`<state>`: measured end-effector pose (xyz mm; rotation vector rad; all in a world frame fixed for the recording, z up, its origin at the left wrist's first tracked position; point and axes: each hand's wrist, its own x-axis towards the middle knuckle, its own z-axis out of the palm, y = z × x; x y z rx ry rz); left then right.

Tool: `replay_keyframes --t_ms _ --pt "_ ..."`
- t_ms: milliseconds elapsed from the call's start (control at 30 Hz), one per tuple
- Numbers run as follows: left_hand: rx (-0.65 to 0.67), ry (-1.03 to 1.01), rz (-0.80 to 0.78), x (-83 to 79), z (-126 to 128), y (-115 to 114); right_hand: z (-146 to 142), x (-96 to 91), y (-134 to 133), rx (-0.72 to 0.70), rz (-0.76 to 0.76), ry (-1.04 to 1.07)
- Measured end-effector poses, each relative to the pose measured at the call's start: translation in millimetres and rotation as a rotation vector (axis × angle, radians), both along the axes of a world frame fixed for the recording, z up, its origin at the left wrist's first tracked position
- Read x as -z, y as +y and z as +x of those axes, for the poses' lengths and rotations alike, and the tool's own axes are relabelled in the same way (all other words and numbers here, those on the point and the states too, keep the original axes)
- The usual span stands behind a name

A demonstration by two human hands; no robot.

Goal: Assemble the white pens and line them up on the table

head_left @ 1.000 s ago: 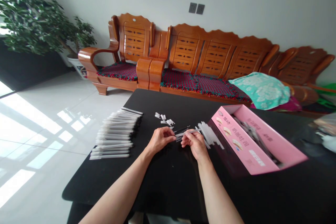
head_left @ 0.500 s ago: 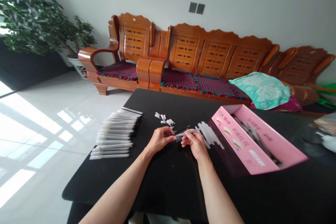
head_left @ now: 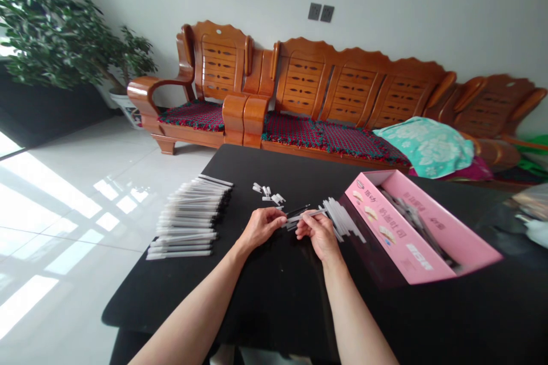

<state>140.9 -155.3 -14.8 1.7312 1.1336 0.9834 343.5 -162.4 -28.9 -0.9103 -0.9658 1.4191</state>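
My right hand (head_left: 317,232) pinches a slim whitish pen barrel (head_left: 314,214) between thumb and fingers, its left end pointing at my other hand. My left hand (head_left: 264,227) is closed in a pinch at that end; what lies between its fingertips is too small to make out. A thin black refill (head_left: 298,210) lies on the table just beyond both hands. To the right of my right hand is a loose heap of translucent white pen barrels (head_left: 342,219). Several small white caps (head_left: 268,198) lie scattered beyond my left hand.
A long row of white pens with dark ends (head_left: 188,219) lies along the left of the black table (head_left: 274,313). On the right stands an open pink box (head_left: 398,239) with dark thin items inside. Behind the table is a wooden sofa (head_left: 308,80) with a turquoise cloth (head_left: 428,145).
My hands stay in nearly the same place. The left fingertips have shifted very slightly to the left; the right hand still holds the barrel.
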Motion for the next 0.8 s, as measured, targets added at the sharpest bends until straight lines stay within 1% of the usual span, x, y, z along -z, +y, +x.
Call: replay_keyframes --t_ms 133,300,467,567,700,800 --pt "0.033 0.071 0.013 0.5 -0.7 -0.4 -0.5 -0.3 -0.2 0.001 -0.004 0.0" --pt "0.001 0.067 -0.004 5.0 1.8 0.6 -1.2 0.8 0.0 -0.002 -0.012 0.005" --pt "-0.022 0.083 0.023 -1.1 2.4 -2.4 -1.0 1.2 0.5 0.009 -0.025 0.007" --pt "-0.001 0.109 0.046 -4.7 1.2 -3.6 -1.0 0.9 0.6 0.015 -0.026 0.003" --pt "0.039 0.147 0.083 -4.4 1.2 -3.1 -1.5 0.4 0.3 0.008 -0.03 0.0" --pt "0.014 0.145 0.082 -3.3 2.3 -3.1 -1.8 0.5 0.1 0.005 -0.032 -0.001"
